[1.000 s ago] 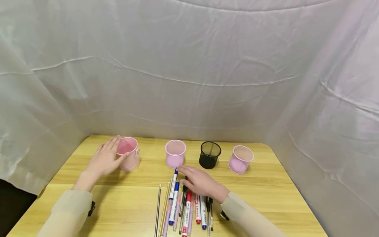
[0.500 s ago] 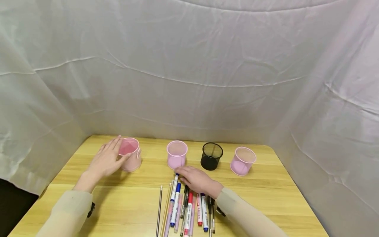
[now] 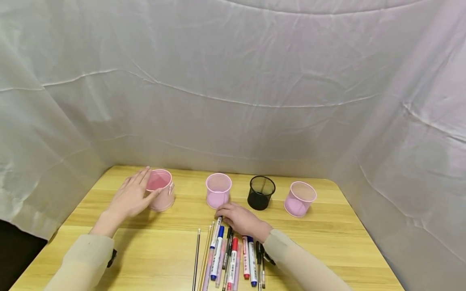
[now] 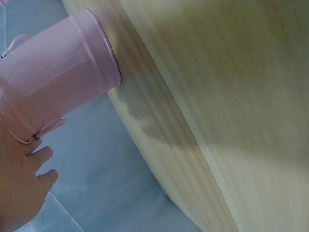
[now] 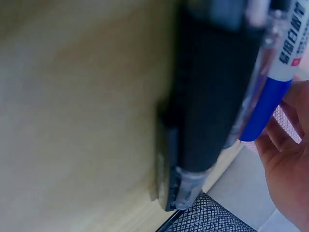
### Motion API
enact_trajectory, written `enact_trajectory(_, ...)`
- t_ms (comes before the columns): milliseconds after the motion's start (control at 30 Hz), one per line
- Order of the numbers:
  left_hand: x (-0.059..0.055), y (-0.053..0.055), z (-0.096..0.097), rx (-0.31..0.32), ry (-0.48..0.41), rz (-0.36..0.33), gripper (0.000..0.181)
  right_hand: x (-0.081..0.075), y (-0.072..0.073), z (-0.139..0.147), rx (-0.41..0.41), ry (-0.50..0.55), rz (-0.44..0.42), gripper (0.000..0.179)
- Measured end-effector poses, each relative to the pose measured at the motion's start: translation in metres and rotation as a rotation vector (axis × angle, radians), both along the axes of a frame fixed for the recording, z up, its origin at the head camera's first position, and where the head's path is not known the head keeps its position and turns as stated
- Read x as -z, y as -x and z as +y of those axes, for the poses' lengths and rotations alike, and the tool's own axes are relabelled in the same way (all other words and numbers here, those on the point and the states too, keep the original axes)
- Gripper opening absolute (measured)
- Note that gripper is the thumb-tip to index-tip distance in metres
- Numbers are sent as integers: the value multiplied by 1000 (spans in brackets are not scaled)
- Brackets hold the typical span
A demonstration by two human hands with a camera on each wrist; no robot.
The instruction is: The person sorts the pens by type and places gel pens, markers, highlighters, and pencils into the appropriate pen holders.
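Note:
On the left, my left hand (image 3: 130, 197) rests against a pink pail (image 3: 164, 199), fingers extended along its rim and thumb across its front. The left wrist view shows the pail's side (image 4: 55, 63) and a small handle. My right hand (image 3: 242, 219) pinches the top end of a whiteboard marker (image 3: 216, 233), its blue cap now hidden under the fingers. That marker lies at the far end of a row of pens, pencils and markers, among them a blue-capped marker (image 3: 217, 252) and a red-capped one (image 3: 232, 262). Blurred black pens (image 5: 212, 92) fill the right wrist view.
Behind the pens stand a pink mesh cup (image 3: 218, 197), a black mesh cup (image 3: 259, 200) and another pink mesh cup (image 3: 296, 206). Pencils (image 3: 196, 258) lie at the row's left side. Grey cloth (image 3: 233, 101) hangs around the wooden table (image 3: 327, 250).
My right hand's fingers have closed over the marker's blue cap, which showed a second ago. The left hand stays on the pail. The head view has shifted slightly.

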State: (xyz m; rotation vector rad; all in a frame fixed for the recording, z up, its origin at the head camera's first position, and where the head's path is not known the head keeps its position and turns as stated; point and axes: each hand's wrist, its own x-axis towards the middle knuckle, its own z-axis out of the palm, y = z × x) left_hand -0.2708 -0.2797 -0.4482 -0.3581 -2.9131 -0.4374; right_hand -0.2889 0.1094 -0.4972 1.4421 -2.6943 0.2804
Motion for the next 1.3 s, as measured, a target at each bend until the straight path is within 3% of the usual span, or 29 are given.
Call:
enact_trajectory(567,-2,-1,0,0,-4,4,92,-3,3,5,-1,77,33,18)
enact_trajectory(1033,1,3,-4,9,3,26,91,-23,-10,20,80,75,12,19)
enact_trajectory(1300,-2,1,-3,11,19,21,90,-36,-19,27,126,196,-55,19)
